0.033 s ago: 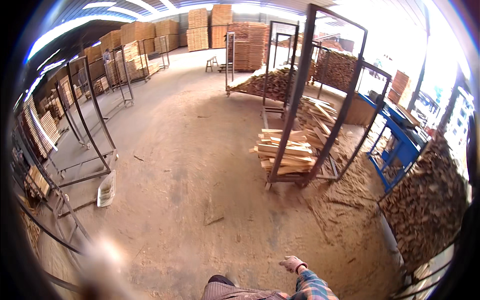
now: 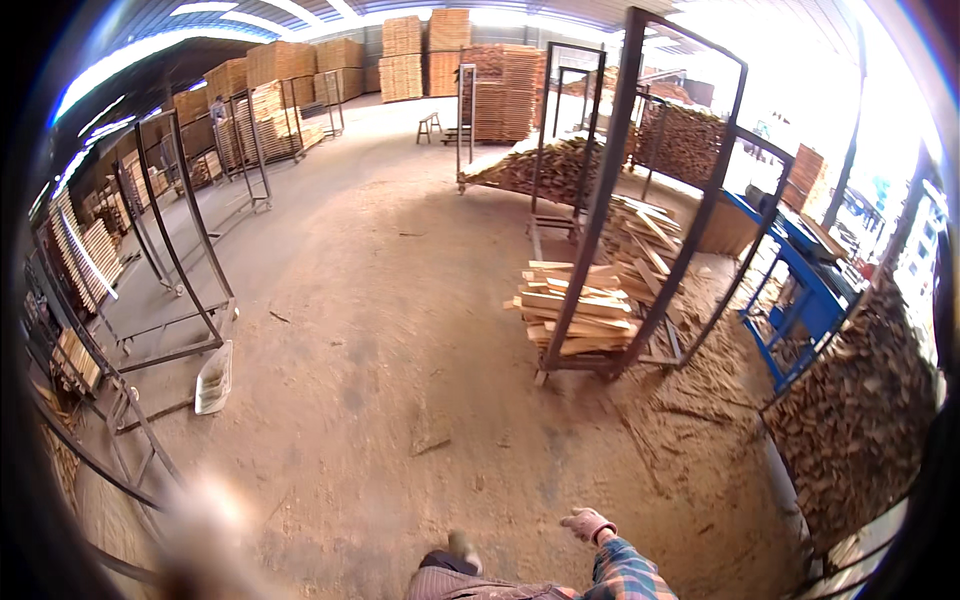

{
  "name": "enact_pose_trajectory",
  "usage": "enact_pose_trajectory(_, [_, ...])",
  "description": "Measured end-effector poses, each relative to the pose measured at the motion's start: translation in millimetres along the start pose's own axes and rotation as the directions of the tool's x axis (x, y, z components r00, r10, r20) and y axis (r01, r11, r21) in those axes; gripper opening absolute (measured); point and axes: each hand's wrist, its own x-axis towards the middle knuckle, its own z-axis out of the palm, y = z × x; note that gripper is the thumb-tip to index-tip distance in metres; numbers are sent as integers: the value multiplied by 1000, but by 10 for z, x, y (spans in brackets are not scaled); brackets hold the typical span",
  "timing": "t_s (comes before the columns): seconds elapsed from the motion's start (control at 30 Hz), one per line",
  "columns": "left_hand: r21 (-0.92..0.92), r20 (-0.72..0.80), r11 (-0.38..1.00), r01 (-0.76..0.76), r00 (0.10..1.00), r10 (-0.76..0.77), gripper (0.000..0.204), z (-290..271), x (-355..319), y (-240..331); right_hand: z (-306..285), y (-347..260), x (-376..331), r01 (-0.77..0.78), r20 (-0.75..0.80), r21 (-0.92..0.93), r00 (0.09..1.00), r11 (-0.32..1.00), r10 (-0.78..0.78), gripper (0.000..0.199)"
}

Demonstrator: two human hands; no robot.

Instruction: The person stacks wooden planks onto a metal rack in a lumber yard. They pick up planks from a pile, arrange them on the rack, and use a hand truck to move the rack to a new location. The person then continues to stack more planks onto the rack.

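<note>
My right hand [image 2: 588, 525], in a pale pinkish glove below a plaid sleeve [image 2: 628, 572], hangs over the dusty floor near the lower edge. Its fingers are loosely stretched and apart, with nothing seen in them. My left hand does not show. A shoe [image 2: 464, 551] of mine pokes out beside the striped apron [image 2: 480, 585]. Ahead of the hand, well out of its touch, stands a tall dark metal frame cart [image 2: 592, 220] with a stack of loose wooden slats [image 2: 578, 310] on its base.
Empty metal racks [image 2: 190, 215] and a white scoop-like piece [image 2: 213, 378] line the left. On the right are a blue machine stand [image 2: 800, 290] and a large heap of wood pieces [image 2: 850, 420]. A small stool [image 2: 428, 126] stands farther off. A pale blur [image 2: 210, 520] covers the lower left.
The view has shifted slightly, so the cart and slats sit a little farther right. More of my shoe now shows. My right hand keeps nearly the same place and pose.
</note>
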Motion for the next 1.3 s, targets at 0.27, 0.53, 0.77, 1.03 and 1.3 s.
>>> enact_pose_trajectory(0.27, [2,22,998,62,998,-62,15,715,1429,1285,-972,-1342,1874,212,1,54,977,976,-212,42])
enact_pose_trajectory(0.53, [-316,-143,820,-478,878,457,31,740,2666,5230,-879,-3300,2781,-177,87,329,984,928,157,27])
enact_pose_trajectory(0.77, [-128,-55,734,-667,744,666,43,1208,3642,7275,-1148,-4724,5052,-324,350,446,921,834,170,26])
enact_pose_trajectory(1.03, [-288,9,954,84,996,-85,46,1223,5142,7413,-1809,-7333,6601,-225,489,478,871,849,-45,35])
enact_pose_trajectory(1.3, [-436,41,879,191,980,-193,49,1117,6630,8754,-2195,-9243,8356,289,307,-171,924,942,-228,31])
